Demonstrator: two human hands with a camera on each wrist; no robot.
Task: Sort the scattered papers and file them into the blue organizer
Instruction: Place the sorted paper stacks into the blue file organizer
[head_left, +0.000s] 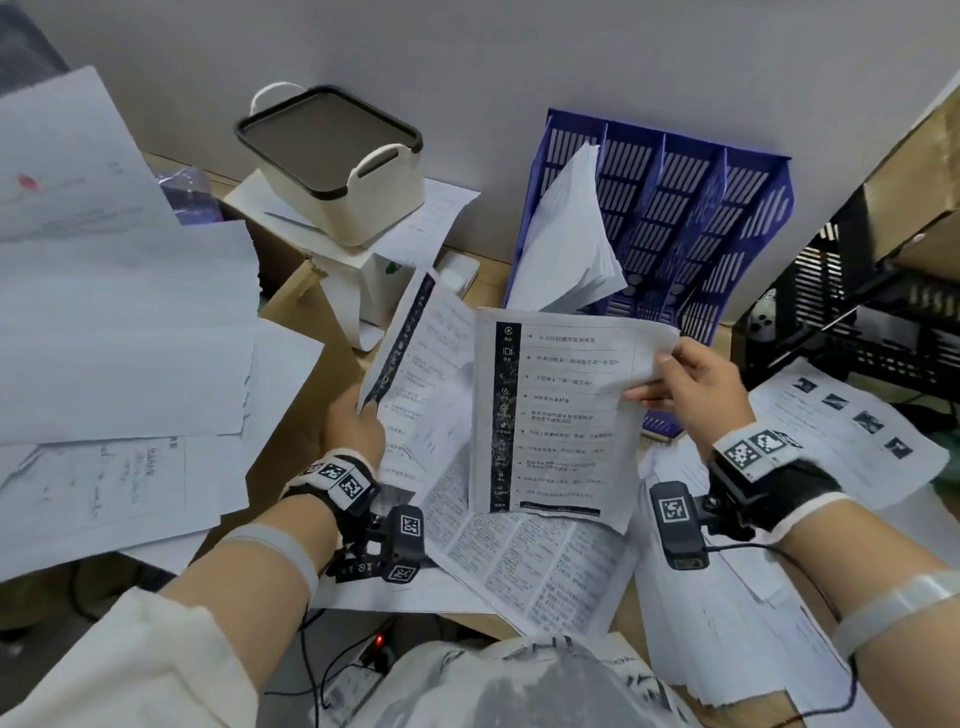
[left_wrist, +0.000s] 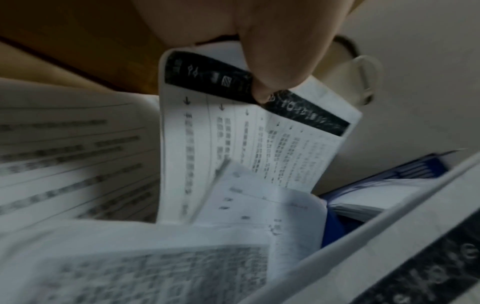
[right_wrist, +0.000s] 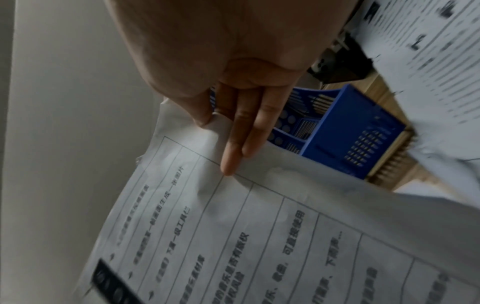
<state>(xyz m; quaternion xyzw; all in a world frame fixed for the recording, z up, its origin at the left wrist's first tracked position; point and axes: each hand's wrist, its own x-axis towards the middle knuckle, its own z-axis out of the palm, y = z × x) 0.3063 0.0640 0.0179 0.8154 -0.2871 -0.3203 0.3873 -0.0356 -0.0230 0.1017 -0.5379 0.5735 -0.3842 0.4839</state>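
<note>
Papers lie all over the table (head_left: 291, 332), and two of them are up in the air: the right hand (head_left: 698, 387) pinches the top right corner of a printed sheet with a black side strip (head_left: 558, 415), thumb on the face and fingers (right_wrist: 233, 144) behind it, while the left hand (head_left: 358, 423) pinches the lower end of a second strip-printed sheet (head_left: 410, 338) between thumb and fingertip. The blue organizer (head_left: 675, 208) stands at the back against the wall, just beyond the raised sheets, with a filed stack (head_left: 569, 234) leaning in its leftmost slot and the other slots looking empty.

Each sheet hangs from a single small pinch, so I'd expect it to sag or fold when carried forward, and a bent leading edge could catch on a divider and crumple instead of sliding in. The two pages look alike; if they are meant for one slot, splitting them would spoil the sort, though I can't read enough to be sure. The leaning stack already fans outward and a nudge might spill it. Loose sheets under both forearms could be swept off the table edge, and the dangling wrist cables might snag a page.
</note>
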